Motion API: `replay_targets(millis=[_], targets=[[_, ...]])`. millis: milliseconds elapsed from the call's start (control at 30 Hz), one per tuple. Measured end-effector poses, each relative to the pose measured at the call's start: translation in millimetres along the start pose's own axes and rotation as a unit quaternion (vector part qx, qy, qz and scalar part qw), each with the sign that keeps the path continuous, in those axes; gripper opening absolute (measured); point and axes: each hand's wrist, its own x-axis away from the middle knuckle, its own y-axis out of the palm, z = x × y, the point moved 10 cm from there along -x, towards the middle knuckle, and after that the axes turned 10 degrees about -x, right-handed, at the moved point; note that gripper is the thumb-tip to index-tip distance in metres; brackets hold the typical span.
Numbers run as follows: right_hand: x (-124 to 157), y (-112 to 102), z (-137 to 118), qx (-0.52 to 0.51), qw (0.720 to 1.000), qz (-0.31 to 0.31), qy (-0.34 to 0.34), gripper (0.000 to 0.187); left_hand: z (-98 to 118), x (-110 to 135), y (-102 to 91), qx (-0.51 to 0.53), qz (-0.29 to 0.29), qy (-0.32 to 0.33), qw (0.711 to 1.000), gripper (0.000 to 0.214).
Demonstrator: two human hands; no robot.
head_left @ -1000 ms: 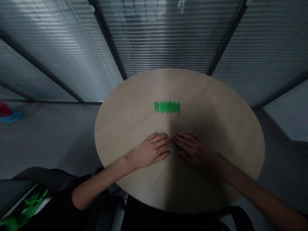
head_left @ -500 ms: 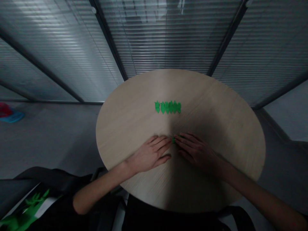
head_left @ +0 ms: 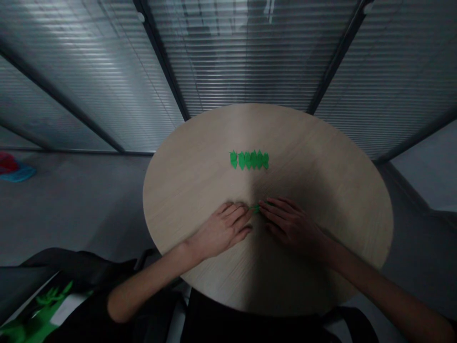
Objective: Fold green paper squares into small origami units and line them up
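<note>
Flat on the round wooden table lies my left hand, fingers stretched out and pointing right. My right hand rests opposite it, in shadow, its fingers also extended and pointing left. Between the two sets of fingertips is a small green piece, partly covered by the fingers; its kind cannot be made out. Farther back on the tabletop, several green leaf-shaped pieces lie side by side in a row, with a slight gap after the leftmost one.
Glass panels with blinds stand behind the table. At lower left, a dark chair has green material and a white item on it. Red and blue objects lie on the floor at far left.
My left fingertips have drawn back slightly to the left, showing more of the small green piece. My right hand and the row of green pieces look the same.
</note>
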Motion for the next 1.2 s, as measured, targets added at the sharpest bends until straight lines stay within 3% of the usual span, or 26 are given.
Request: replay_targets(millis=[167,533,833,1200], targets=[[0,-3,0,-0.003,1.0,0.012,0.002,0.049,1,-7,5.1,-0.018,-0.025,-0.018,0.999,0.051],[1,0,2,-0.001,1.0,0.007,-0.001,0.049,-4,11,-6.8,-0.041,-0.03,-0.043,0.998,0.045],[0,-3,1,-0.008,1.0,0.009,0.0,0.05,-1,-7,1.5,-0.029,-0.04,-0.035,0.998,0.059],[2,0,3,-0.004,1.0,0.002,0.005,0.046,-10,3,-7.7,-0.024,-0.025,-0.054,0.998,0.043]])
